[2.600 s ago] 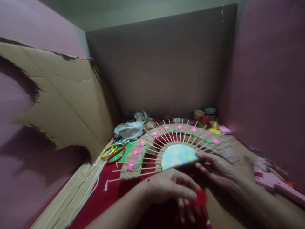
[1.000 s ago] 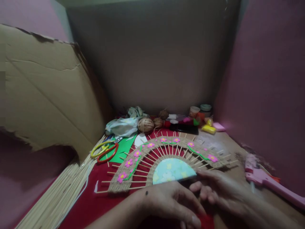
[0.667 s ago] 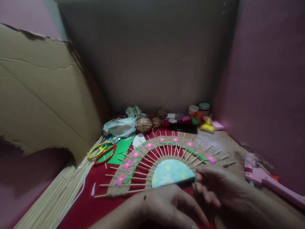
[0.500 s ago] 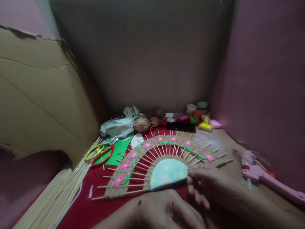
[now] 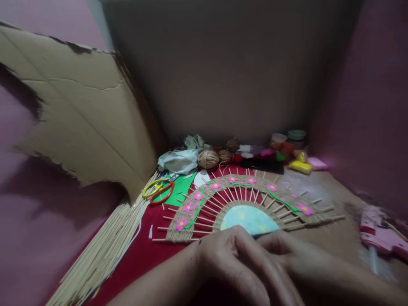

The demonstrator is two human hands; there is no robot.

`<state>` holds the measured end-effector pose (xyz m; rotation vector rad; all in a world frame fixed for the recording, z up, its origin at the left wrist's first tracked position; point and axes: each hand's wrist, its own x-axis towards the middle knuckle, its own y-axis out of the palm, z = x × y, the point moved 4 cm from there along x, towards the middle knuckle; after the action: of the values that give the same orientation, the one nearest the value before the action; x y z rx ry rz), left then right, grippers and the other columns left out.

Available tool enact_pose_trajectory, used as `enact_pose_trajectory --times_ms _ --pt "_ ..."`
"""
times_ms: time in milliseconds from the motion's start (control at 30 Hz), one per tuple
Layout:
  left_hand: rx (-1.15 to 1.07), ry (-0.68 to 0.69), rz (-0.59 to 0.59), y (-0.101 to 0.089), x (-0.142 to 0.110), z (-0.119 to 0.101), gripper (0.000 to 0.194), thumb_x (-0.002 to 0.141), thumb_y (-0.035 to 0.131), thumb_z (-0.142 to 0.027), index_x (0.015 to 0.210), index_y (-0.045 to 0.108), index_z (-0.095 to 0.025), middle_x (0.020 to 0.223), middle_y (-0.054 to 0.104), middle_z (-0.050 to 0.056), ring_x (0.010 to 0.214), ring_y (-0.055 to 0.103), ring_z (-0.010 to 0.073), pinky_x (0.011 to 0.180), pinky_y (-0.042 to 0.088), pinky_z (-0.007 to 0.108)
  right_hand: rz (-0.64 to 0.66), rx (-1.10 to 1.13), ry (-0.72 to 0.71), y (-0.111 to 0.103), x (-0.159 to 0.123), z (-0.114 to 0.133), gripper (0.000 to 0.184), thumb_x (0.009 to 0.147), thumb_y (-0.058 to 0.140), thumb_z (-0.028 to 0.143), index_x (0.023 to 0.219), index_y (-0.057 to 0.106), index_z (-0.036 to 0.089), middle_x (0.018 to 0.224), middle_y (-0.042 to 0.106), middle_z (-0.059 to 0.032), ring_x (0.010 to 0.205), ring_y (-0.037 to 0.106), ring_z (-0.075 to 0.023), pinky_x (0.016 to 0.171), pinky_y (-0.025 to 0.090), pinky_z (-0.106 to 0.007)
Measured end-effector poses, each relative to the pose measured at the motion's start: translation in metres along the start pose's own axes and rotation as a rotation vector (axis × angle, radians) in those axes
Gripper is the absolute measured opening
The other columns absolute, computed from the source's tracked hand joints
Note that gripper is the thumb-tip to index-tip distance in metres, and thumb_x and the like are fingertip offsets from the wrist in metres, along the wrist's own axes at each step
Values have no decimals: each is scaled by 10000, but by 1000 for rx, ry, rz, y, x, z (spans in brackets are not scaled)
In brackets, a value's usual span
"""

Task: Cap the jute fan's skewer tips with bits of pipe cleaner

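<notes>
A half-round fan (image 5: 208, 202) of thin sticks woven with twine lies on the red cloth. Pink clay flowers and green clay vines run along its outer band, and pale blue patterned fabric (image 5: 247, 219) covers its centre. Just in front of that fabric is my left hand (image 5: 240, 259), back upward, with its fingers stretched down to the right and nothing visible in them. My right hand (image 5: 283, 246) meets it from the right, its fingers mostly hidden behind the left. Whether anything lies between the two hands cannot be seen.
Yellow-and-red-handled scissors (image 5: 162, 193) rest on green paper (image 5: 183, 187). Bundled sticks (image 5: 98, 250) lie left, below torn cardboard (image 5: 86, 110). Twine balls (image 5: 208, 159), a black phone (image 5: 263, 165) and yellow clay (image 5: 300, 166) line the back. A pink glue gun (image 5: 379, 233) lies right.
The view has swung left, so everything sits further right. My hands have come together, the left now overlapping the right, which has left the fan's fabric edge.
</notes>
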<state>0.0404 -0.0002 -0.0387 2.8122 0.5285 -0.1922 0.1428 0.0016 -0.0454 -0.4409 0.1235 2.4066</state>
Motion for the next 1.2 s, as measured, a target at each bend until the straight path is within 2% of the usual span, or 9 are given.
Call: enact_pose_trajectory --times_ms 200,300,367,500,667,767,900,1033,1200 --pt "-137 11 81 11 -6 -10 246 571 776 -346 625 701 -118 792 678 90 906 631 245 829 488 317 -73 6 25 0 -1 8 272 727 605 391 735 671 128 633 598 -17 643 556 -127 588 455 -193" --pt "-156 30 13 13 -7 -4 304 562 784 -384 696 711 -121 772 663 59 814 637 199 771 498 278 -79 -53 8 -1 3 12 253 719 609 381 725 669 135 661 610 -26 652 550 -131 582 453 -198" --pt "-195 41 -55 11 -8 1 318 560 792 -368 726 700 -113 728 650 34 704 620 151 707 503 258 -131 -123 -26 -4 6 14 235 718 597 366 703 664 141 687 619 -33 648 546 -133 559 444 -199" --pt "-236 66 -191 3 -4 5 268 560 798 -308 674 668 -103 609 618 3 535 565 83 546 459 193 -296 -227 -186 -11 11 18 178 715 569 308 675 673 169 667 621 -35 648 561 -152 566 461 -232" --pt "-201 110 -327 -7 9 13 369 541 771 -432 503 599 -108 443 540 -7 364 452 71 379 333 199 -424 -276 -364 -17 10 14 163 736 558 259 771 712 217 705 659 -34 678 598 -172 665 492 -281" --pt "-161 97 -346 -8 16 19 401 527 767 -457 469 579 -108 421 523 -10 357 414 56 384 300 197 -453 -324 -440 -21 9 5 170 718 596 260 825 726 236 747 684 -34 692 615 -175 671 490 -267" --pt "-98 38 -362 -10 18 23 415 538 753 -493 503 605 -106 441 539 -5 408 459 72 426 339 203 -546 -470 -569 -26 5 -5 207 761 582 283 909 725 260 805 708 -32 743 646 -168 698 490 -230" --pt "-43 -3 -369 -9 18 27 417 573 734 -507 544 619 -106 485 559 -8 444 470 68 461 365 199 -652 -651 -720 -23 -4 -1 205 779 562 232 924 707 242 773 713 -23 705 666 -154 652 506 -202" --pt "44 63 -384 -2 17 28 414 633 703 -492 525 585 -110 509 512 -24 509 462 61 484 349 179 -750 -771 -871 -19 -12 5 214 787 533 132 947 651 211 722 694 0 638 659 -106 587 507 -151"
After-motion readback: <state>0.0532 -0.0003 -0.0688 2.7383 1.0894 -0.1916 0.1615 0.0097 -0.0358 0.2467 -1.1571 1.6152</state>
